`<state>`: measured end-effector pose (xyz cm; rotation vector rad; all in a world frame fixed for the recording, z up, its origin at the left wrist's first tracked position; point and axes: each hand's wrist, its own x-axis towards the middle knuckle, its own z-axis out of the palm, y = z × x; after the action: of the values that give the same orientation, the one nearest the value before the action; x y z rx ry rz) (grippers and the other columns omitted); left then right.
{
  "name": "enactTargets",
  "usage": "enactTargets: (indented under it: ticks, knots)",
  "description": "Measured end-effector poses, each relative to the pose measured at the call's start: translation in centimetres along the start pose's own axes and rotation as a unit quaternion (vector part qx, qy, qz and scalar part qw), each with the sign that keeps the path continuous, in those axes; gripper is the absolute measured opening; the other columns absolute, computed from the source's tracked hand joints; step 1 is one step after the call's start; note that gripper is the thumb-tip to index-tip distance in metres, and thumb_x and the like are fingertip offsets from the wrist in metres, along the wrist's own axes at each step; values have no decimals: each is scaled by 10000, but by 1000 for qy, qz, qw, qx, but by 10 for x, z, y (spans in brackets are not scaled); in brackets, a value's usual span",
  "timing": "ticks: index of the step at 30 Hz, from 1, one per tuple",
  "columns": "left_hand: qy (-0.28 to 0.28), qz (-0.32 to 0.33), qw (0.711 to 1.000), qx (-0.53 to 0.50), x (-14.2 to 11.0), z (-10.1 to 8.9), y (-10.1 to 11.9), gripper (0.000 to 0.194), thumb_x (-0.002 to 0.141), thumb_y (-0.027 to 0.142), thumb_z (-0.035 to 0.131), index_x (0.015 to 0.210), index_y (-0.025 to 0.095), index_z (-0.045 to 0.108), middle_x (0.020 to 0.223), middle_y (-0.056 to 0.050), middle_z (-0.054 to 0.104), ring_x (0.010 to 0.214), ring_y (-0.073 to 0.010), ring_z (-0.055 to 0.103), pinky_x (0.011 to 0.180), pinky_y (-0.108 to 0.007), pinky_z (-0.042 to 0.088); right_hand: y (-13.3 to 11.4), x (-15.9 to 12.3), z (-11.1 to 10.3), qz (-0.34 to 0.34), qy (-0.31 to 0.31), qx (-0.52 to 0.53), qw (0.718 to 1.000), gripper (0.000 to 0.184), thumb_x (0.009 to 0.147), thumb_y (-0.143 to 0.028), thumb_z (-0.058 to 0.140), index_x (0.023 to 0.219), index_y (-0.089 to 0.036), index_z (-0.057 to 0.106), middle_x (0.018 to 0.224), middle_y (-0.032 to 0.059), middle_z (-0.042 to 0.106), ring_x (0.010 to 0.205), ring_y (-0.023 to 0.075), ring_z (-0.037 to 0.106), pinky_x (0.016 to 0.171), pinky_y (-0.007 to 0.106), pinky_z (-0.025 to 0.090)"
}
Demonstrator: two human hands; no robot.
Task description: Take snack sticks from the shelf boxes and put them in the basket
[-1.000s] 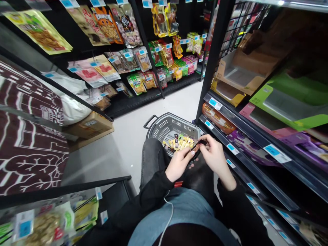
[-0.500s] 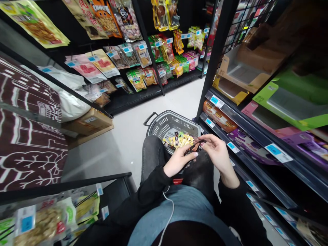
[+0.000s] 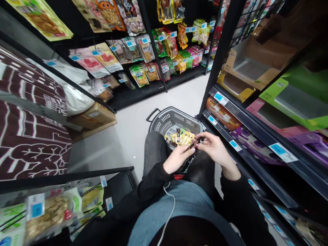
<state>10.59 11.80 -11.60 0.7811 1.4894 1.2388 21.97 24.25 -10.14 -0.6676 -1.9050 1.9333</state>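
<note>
My left hand is closed, with thumb and fingers pinching small dark-wrapped snack packets above my lap. My right hand meets it from the other side, its fingertips closed on the same packets. How many are held is hard to make out, as the fingers cover most of them. Just beyond the hands, between my knees, stands a grey shopping basket with slotted walls. Inside it lie several yellow snack packets and a few dark ones, one dark stick on top.
Close on the right runs a shelf with price tags and cardboard display boxes. Hanging snack bags fill the black rack ahead. At left are a cardboard box and a low rack with bagged goods.
The view has shifted slightly. My fingers have moved on the dark packets, with the right fingertips now closer to the left hand. Both hands still hold them.
</note>
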Motion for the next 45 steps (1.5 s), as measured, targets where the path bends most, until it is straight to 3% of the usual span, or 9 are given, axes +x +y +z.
enactTargets:
  ticks: [7,12,15,22,28,31,37,42,45]
  knots:
    - [-96,-98,970,-202,-11,-10,-21,470,737,473,661,1040,128,563,848,-73,683,663,-164,644,652,-313,533,7,11,-1,-11,88,19,996,226,679,-281,685,877,-196,617,751,6,658,700,153,645,620,261,529]
    - [-119,-104,968,-196,-19,-9,-28,498,703,358,727,1069,104,504,898,-106,679,614,-148,649,601,-310,548,18,23,-5,10,157,59,986,299,621,-323,729,865,-199,610,655,-18,623,589,142,613,524,254,514]
    - [-100,-119,971,-182,-21,-11,-25,476,708,346,722,1050,99,501,923,-129,681,585,-140,642,554,-301,551,23,26,-15,22,143,62,988,302,614,-344,747,842,-191,621,676,-4,648,549,134,594,504,261,507]
    - [-173,-162,961,-142,-29,-22,-18,443,721,344,711,1048,113,523,1039,-164,667,598,-126,646,514,-241,527,28,20,-27,0,98,43,994,215,612,-342,767,655,-177,636,579,-17,621,502,104,540,477,226,449]
    - [-168,-158,963,-139,-28,-25,-16,447,736,385,691,1049,112,526,972,-152,691,527,-116,629,461,-219,498,34,21,-15,40,162,56,984,264,646,-426,715,657,-190,597,540,-25,579,413,103,469,365,230,383]
    - [-164,-153,963,-152,-26,-27,-17,457,741,453,666,1001,102,531,862,-135,708,447,-113,605,416,-208,467,34,20,-13,35,179,23,983,265,694,-445,661,669,-195,577,554,-21,572,442,113,478,410,245,399]
    - [-108,-132,981,-89,-26,-25,-17,465,744,537,615,846,86,571,706,-92,697,413,-121,600,441,-224,486,26,12,-12,-24,91,-82,992,350,556,-317,785,828,-198,601,747,-22,623,698,149,562,670,267,443]
    - [-134,-159,977,-44,-31,-24,-12,406,724,481,649,899,120,581,852,-90,702,507,-140,648,440,-220,498,24,9,-8,-14,149,-93,984,240,599,-342,759,667,-177,599,628,-22,592,618,135,535,637,264,427]
    - [-98,-153,983,-20,-32,-32,-4,402,717,451,664,950,138,566,638,-21,665,482,-168,645,423,-236,502,32,9,-4,-29,187,-74,979,244,604,-344,760,665,-177,592,618,-20,591,603,132,539,620,261,438]
